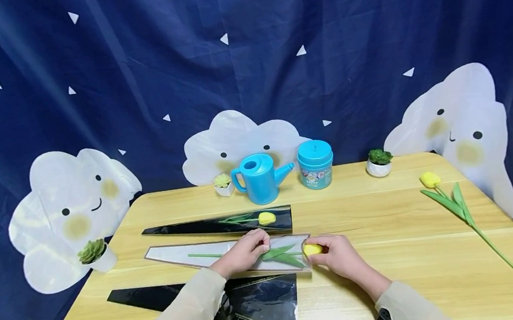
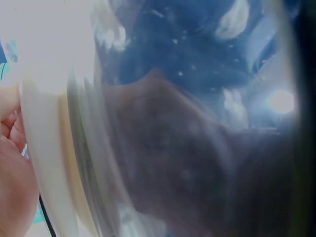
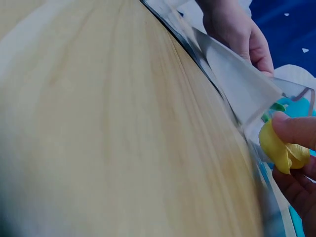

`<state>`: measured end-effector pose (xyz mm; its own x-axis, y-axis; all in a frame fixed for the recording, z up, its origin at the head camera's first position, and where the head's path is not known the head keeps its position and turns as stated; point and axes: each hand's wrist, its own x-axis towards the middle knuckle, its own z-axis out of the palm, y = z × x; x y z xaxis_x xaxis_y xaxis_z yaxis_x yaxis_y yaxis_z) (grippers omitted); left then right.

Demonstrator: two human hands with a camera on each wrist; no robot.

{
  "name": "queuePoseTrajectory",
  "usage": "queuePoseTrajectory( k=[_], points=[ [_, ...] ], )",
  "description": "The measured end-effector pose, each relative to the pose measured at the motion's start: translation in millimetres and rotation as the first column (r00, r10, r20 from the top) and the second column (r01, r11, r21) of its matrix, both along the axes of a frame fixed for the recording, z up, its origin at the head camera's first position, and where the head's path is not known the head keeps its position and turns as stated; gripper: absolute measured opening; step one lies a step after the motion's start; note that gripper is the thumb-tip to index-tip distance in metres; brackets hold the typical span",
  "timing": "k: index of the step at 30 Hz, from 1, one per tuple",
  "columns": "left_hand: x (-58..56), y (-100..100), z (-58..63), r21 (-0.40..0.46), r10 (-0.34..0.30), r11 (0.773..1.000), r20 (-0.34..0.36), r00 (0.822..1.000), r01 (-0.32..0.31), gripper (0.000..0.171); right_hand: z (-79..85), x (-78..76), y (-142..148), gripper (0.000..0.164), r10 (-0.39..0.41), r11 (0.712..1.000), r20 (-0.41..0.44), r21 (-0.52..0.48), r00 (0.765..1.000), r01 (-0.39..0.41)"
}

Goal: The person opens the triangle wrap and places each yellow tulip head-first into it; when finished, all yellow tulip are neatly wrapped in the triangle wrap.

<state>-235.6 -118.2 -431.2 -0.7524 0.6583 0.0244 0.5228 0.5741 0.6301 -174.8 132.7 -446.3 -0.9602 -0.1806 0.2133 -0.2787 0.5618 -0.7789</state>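
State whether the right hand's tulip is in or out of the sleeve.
Mostly in: the yellow tulip has stem and leaves inside the white sleeve; the right hand pinches its bloom at the mouth.

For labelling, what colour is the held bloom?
The held bloom is yellow, clearest in the right wrist view.

From our right hand, we could pass over bare tabletop toward three o'clock, up to the loose tulip; the blue tin blocks twelve, our left hand nine, the watering can eleven.
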Motion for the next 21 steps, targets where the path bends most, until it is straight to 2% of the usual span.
queuePoseTrajectory(
  k=[5,11,21],
  points=[
    [-1.2,1,-1.2,0.004,-0.003,1.000,-0.013,1.000,0.003,0.013,-0.3,-2.1,-5,0.026,0.029,0.999,0.020,-0.032,0.999,-0.028],
    [-1.4,4,-1.9,-0.001,-0.010,1.000,-0.009,1.000,0.010,0.013,-1.0,-6.0,-11,0.016,0.064,0.998,0.009,-0.021,0.998,-0.064],
    [-1.0,5,-1.6,0.008,0.000,1.000,-0.013,1.000,0.000,0.012,-3.7,-9.6,-20,0.030,0.048,0.997,0.033,-0.062,0.998,-0.046]
  ],
)
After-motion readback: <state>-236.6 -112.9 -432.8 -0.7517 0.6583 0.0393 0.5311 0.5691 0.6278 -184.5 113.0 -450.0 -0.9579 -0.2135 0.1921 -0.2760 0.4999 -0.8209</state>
